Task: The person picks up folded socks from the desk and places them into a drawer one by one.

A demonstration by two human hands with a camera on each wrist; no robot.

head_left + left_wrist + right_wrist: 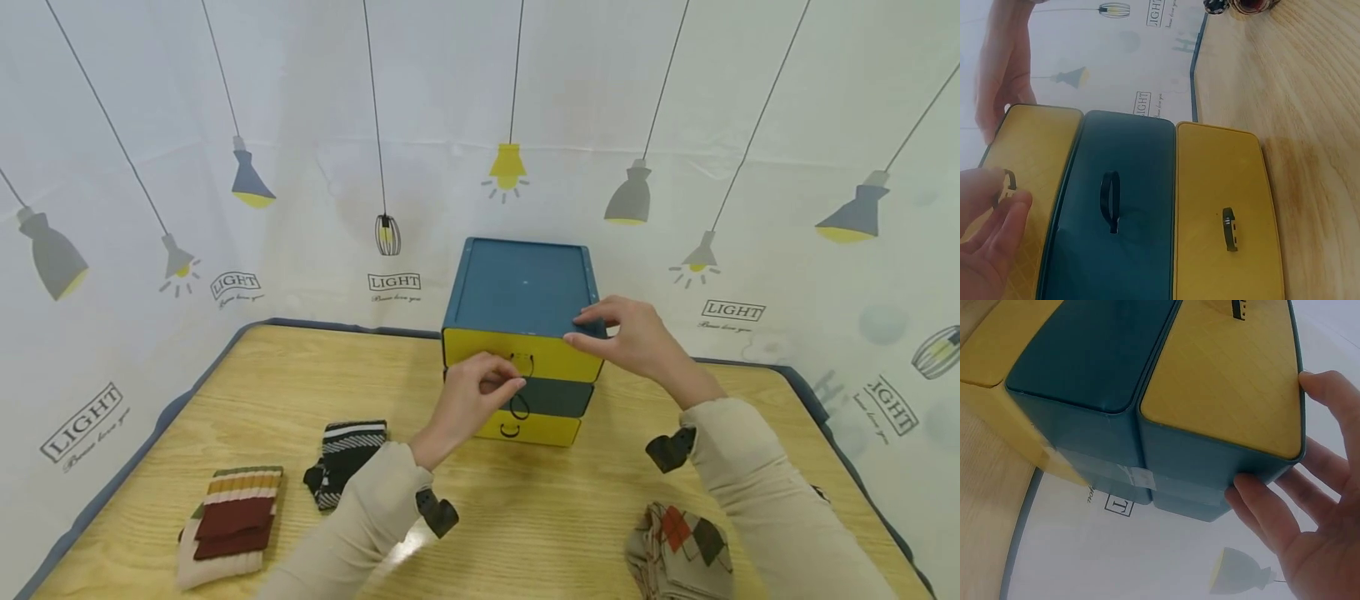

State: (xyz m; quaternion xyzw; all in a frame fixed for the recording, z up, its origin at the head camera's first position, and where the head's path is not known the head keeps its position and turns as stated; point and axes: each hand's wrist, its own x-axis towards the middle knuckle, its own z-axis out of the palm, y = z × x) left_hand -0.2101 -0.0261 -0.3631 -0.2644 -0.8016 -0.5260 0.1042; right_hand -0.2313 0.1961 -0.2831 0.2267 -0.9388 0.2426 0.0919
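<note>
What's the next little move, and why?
Probably a gentle pull on the top drawer's loop: the left hand has its fingers at that loop, the drawer looks closed, and the right hand rests on the box's corner, where it could steady it.

The table (555,521) is yellowish wood. A stack of three drawers (540,346) stands near the back. On the left lie folded stripy socks (234,521), near folded black-and-white socks (348,458). Folded tan socks (686,550) with diamonds lie at the front right. A dark thing (821,493) nearby is mostly hidden.
</note>
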